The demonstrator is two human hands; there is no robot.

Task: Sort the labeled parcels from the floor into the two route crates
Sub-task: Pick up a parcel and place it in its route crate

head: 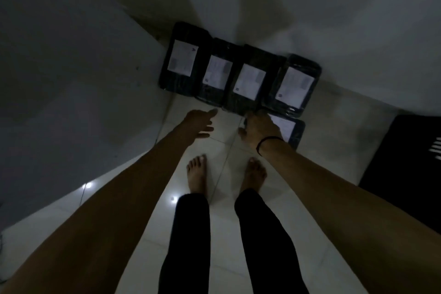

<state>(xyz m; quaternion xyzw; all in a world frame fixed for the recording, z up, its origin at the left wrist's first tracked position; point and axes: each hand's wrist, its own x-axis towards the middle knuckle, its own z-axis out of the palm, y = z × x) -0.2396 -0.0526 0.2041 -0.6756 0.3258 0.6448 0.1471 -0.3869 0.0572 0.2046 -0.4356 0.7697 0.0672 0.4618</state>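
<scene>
Dim tiled floor (226,234) underfoot. At the right edge, a dark slotted shape (410,157), possibly a crate in this murk. Against the wall, a row of four black parcels (238,71), white labels up, touching side to side. Just nearer, a fifth parcel (285,127) under the right hand (260,129), laid on its left edge; clasping or merely touching, cannot tell. Left hand (199,123) spread, empty, just short of the row. Step in hand: the pick-up. Next: read the label, take firm hold, lift.
</scene>
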